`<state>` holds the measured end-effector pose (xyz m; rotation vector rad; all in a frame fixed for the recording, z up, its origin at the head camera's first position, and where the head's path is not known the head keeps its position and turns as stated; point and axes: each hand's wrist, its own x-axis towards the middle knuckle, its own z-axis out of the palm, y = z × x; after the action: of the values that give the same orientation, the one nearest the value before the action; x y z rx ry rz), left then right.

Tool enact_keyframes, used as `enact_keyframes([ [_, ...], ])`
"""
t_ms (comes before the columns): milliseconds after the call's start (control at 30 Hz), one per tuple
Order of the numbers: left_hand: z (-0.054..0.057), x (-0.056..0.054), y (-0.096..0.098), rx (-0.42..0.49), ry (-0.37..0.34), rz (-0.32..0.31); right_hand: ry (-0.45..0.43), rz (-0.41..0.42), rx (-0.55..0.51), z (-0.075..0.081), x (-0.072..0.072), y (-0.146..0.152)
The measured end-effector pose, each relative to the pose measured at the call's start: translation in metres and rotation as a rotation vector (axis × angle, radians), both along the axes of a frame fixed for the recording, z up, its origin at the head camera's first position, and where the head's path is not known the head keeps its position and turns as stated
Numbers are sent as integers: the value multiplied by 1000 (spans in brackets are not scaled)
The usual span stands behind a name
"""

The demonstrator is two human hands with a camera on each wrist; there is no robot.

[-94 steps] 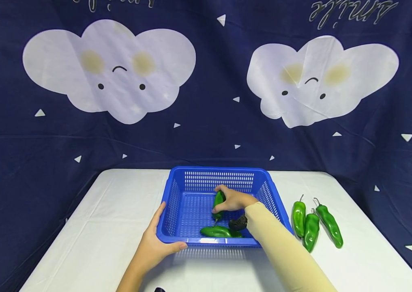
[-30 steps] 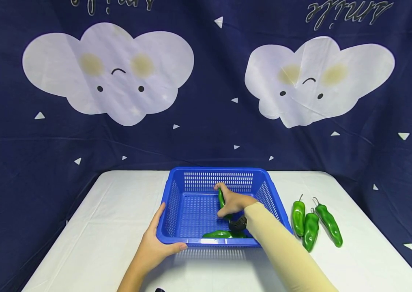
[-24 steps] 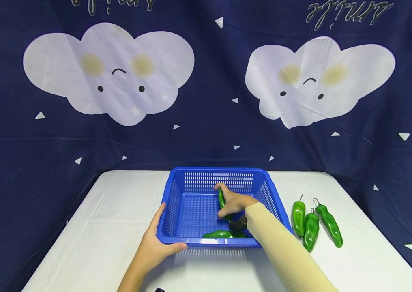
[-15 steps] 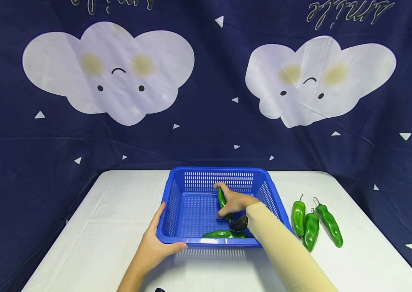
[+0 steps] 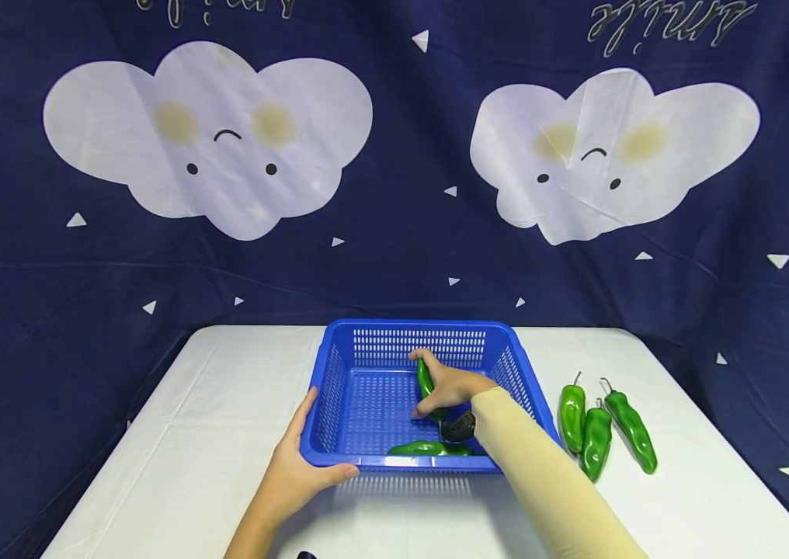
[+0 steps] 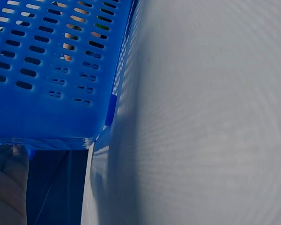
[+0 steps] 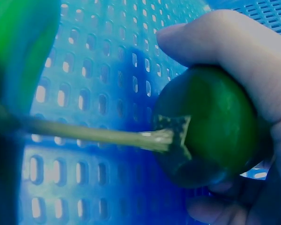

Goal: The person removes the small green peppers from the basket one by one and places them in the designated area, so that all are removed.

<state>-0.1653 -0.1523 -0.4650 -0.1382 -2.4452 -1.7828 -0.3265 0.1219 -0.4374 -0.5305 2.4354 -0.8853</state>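
My right hand (image 5: 452, 386) is inside the blue basket (image 5: 534, 388), gripping a green pepper (image 5: 425, 379) between thumb and fingers. In the right wrist view that pepper (image 7: 220, 126) shows its stem end, and its stem (image 7: 93, 133) points away from the hand towards a second pepper. This second green pepper (image 5: 429, 448) lies along the basket's front wall, partly hidden by the rim. My left hand (image 5: 293, 470) grips the basket's near left corner, thumb along the front rim and fingers along the left side. The left wrist view shows its fingers (image 6: 9, 178) at the basket's edge.
Several green peppers lie on the white table (image 5: 213, 435) right of the basket: one (image 5: 572, 419), another (image 5: 597, 441) beside it, and a third (image 5: 630, 431) farther right. A dark blue curtain (image 5: 422, 256) with clouds hangs behind. A small black object (image 5: 307, 555) shows at the bottom edge.
Since the oldest frame, the held pepper has shifted right and tilted in my right hand. The front pepper has slid slightly nearer the front wall. My left hand stays put.
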Motion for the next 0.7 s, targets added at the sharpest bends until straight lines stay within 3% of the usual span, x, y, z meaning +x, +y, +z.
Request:
enact_keyframes([
  [700,1,1,0,2,1,-2,-2,-4,29,3,2,-1],
])
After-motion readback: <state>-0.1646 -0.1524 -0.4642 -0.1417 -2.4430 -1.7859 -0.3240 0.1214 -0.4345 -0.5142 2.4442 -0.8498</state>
